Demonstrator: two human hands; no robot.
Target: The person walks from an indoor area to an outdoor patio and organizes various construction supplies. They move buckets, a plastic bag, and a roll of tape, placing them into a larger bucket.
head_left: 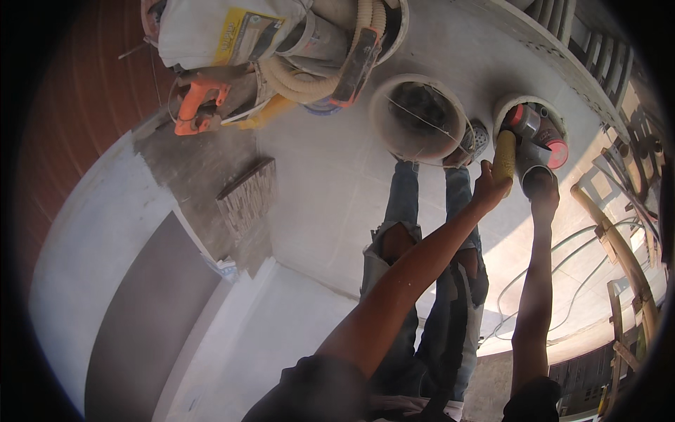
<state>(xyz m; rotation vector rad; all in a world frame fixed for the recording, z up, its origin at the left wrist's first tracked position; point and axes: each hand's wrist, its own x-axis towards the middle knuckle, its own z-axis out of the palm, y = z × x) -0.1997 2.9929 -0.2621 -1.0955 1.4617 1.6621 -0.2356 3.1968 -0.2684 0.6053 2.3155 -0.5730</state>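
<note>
My left hand (492,184) is wrapped round the lower end of a dull-yellow, rough-looking cylinder (504,153). Its upper end reaches the edge of a small pale bucket (500,109). Close by on the right, my right hand (545,197) grips the near end of a grey pipe-like piece (531,155), which leans out of the same bucket. Inside that bucket lie a red and grey can (522,121) and a container with a red end (557,152). My fingertips on the grey piece are partly hidden.
A large dusty bucket (383,130) with a wire handle stands left of my shoe (475,141). Farther left are an orange-handled saw (200,105), a ribbed hose (288,88) and a white sack (204,35). Bamboo poles (619,253) and a thin hose (555,264) lie at right.
</note>
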